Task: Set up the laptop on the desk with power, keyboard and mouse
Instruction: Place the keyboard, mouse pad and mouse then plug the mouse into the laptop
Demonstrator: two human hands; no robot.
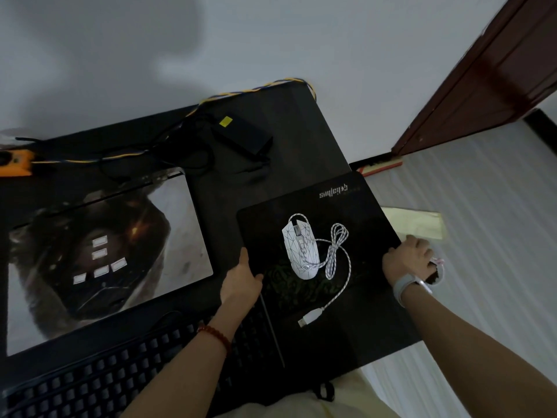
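A closed laptop with a printed lid lies on the dark desk at the left. In front of it sits a black keyboard. A black mouse pad rests over the desk's right edge, carrying a white mouse with its coiled white cable and USB plug. My left hand grips the pad's left edge. My right hand grips its right edge. A black power brick with tangled cables lies at the back.
A yellow-and-blue braided cable runs along the desk's back edge to the wall. An orange object sits at the far left. A brown door stands at the right, with papers on the floor below.
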